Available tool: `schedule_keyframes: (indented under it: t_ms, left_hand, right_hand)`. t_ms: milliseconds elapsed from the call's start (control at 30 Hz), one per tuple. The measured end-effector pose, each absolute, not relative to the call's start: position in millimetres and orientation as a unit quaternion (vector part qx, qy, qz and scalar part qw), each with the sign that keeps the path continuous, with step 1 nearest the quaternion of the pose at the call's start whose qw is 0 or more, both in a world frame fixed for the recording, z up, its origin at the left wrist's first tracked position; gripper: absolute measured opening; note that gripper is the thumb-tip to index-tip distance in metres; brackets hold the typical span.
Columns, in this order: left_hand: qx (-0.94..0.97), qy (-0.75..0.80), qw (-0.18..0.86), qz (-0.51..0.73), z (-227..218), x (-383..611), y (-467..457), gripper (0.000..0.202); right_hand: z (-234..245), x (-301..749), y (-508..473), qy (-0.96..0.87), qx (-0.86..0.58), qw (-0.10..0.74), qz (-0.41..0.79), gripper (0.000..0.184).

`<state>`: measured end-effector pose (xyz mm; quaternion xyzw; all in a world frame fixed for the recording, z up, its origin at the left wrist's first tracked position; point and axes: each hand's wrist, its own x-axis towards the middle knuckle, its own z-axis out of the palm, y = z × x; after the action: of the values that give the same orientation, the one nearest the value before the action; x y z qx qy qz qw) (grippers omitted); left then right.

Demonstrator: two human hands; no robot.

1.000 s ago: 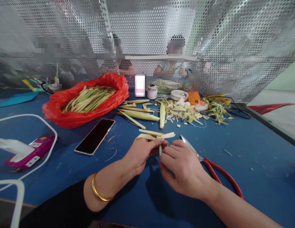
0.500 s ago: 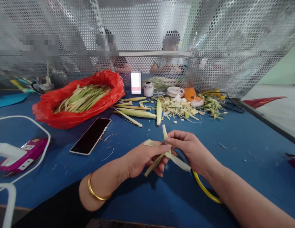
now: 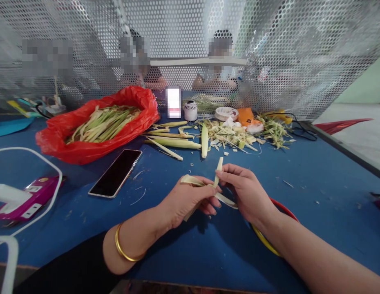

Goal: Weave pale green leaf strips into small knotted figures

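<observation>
My left hand (image 3: pixel 193 198) pinches pale green plant strips (image 3: pixel 227 200), which look like leaf or husk, between thumb and fingers. One strip end loops over the back of that hand, and others stick out below and to the right. My right hand (image 3: pixel 248 190) grips the upright end of a strip (image 3: pixel 219 168) between thumb and forefinger, just right of the left thumb. Where the strips cross is partly hidden by my fingers. Beneath my right wrist lies a red and yellow ring-shaped thing (image 3: pixel 266 240), mostly covered by the arm.
A red plastic bag (image 3: pixel 65 154) of long green strips stands at the back left, a phone (image 3: pixel 115 173) before it. Husk pieces (image 3: pixel 174 142), scraps (image 3: pixel 226 134), a thread spool (image 3: pixel 190 111) and tape (image 3: pixel 225 113) line the mesh partition (image 3: pixel 177 36). A purple power strip (image 3: pixel 30 198) lies left.
My right hand has drawn slightly right and up, with the upright strip end in its pinch. The strips below the left hand have shifted, and more of the red ring shows.
</observation>
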<state>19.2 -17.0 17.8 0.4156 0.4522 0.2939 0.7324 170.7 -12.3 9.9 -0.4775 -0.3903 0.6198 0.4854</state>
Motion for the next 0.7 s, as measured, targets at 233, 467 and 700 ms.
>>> schedule_keyframes:
  t_ms: [233, 467, 700]
  left_hand:
    - [0.422, 0.431, 0.74, 0.296, 15.1, 17.1, -15.3, 0.014]
    - [0.397, 0.435, 0.757, 0.284, 17.8, 18.0, -17.6, 0.025]
    - [0.392, 0.463, 0.71, 0.357, 19.9, 16.0, -14.0, 0.02]
  right_hand:
    - [7.5, 169.8, -12.1, -0.364, -0.496, 0.536, 0.578, 0.031]
    - [10.3, 170.8, -11.2, -0.385, -0.503, 0.516, 0.576, 0.03]
    - [15.1, 174.5, -8.5, -0.486, -0.519, 0.441, 0.547, 0.032]
